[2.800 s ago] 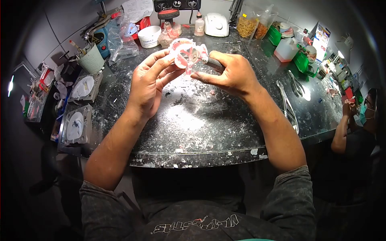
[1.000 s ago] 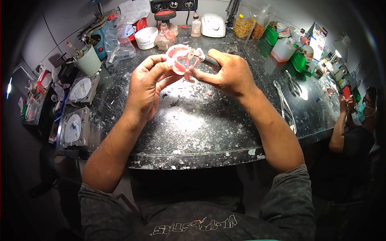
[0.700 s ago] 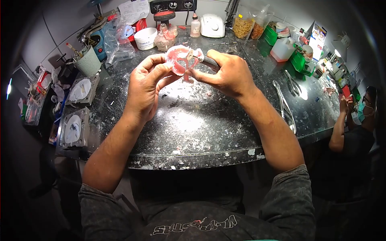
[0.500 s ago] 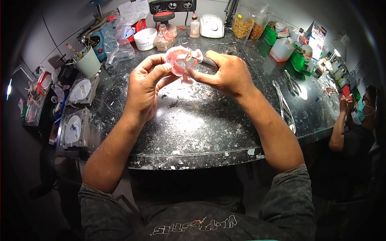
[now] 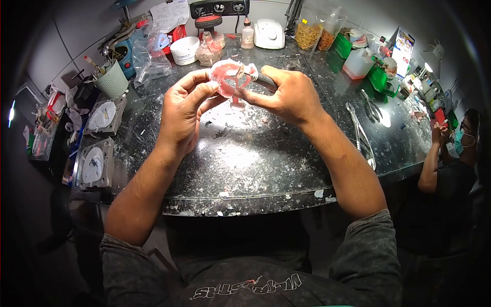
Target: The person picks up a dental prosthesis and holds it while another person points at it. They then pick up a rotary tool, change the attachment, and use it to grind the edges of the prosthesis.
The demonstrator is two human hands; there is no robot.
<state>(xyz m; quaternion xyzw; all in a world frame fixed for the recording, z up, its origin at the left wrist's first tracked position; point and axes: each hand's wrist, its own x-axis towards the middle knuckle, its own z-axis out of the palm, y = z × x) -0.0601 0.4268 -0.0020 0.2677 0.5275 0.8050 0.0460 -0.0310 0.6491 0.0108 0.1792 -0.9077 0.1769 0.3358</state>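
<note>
In the head view, a pink denture (image 5: 221,75) with a pale rim is pinched between the thumb and fingers of my left hand (image 5: 180,110). My right hand (image 5: 295,94) is wrapped round a dark rotary handpiece (image 5: 265,81) from the right. The tool's small brownish disc (image 5: 240,72) overlaps the denture's inner opening. My right thumb reaches to the denture's lower right edge. Both hands are raised above the far middle of the dark, speckled bench (image 5: 245,169).
Two flasks with white plaster, a far one (image 5: 102,116) and a near one (image 5: 93,165), lie on the left. Metal pliers (image 5: 359,135) lie to the right. A white tub (image 5: 184,50) and a bottle (image 5: 247,35) stand behind. A masked person (image 5: 450,158) sits at far right.
My hands stay almost in place, with the disc tilted slightly differently against the denture. The person at the far right has shifted their hands a little.
</note>
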